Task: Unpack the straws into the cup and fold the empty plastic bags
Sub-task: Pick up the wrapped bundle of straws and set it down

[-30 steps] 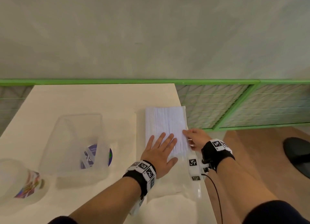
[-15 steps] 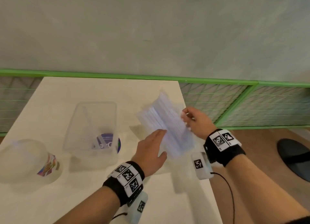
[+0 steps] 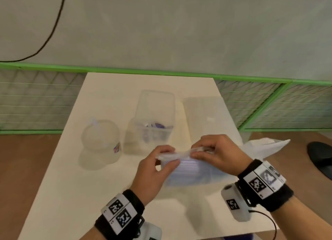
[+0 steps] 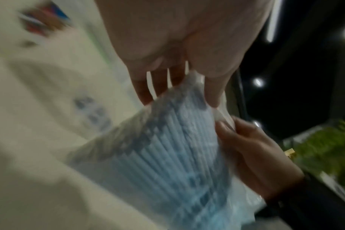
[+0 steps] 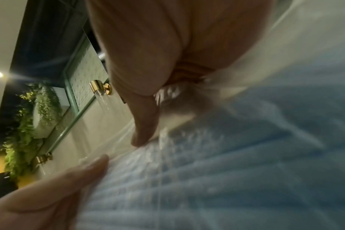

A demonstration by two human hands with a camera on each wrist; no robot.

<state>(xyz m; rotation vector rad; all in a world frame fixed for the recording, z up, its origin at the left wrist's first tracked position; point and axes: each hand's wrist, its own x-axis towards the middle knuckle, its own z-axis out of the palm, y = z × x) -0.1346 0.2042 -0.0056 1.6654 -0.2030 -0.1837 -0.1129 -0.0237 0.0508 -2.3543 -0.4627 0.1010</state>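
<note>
A clear plastic bag of pale blue straws [image 3: 190, 169] is held up above the front of the white table [image 3: 100, 182]. My left hand [image 3: 161, 160] pinches the bag's top edge at its left end. My right hand [image 3: 208, 152] pinches the same top edge further right. The left wrist view shows the packed straws [image 4: 177, 152] under the thumb and fingers. Plastic fills the blurred right wrist view, with the bag [image 5: 236, 155] under the thumb. A clear square cup [image 3: 154, 117] with a purple label stands behind the hands.
A domed clear lid [image 3: 100, 141] sits left of the cup. Another flat clear bag [image 3: 206, 114] lies on the table at the right. A crumpled white bag [image 3: 264, 148] sticks out beyond the right wrist, over the table's right edge. A green mesh fence [image 3: 269, 103] runs behind.
The bag lay flat on the table under my left palm. Both hands lifted it, turned it and brought it nearer, and now pinch its top edge.
</note>
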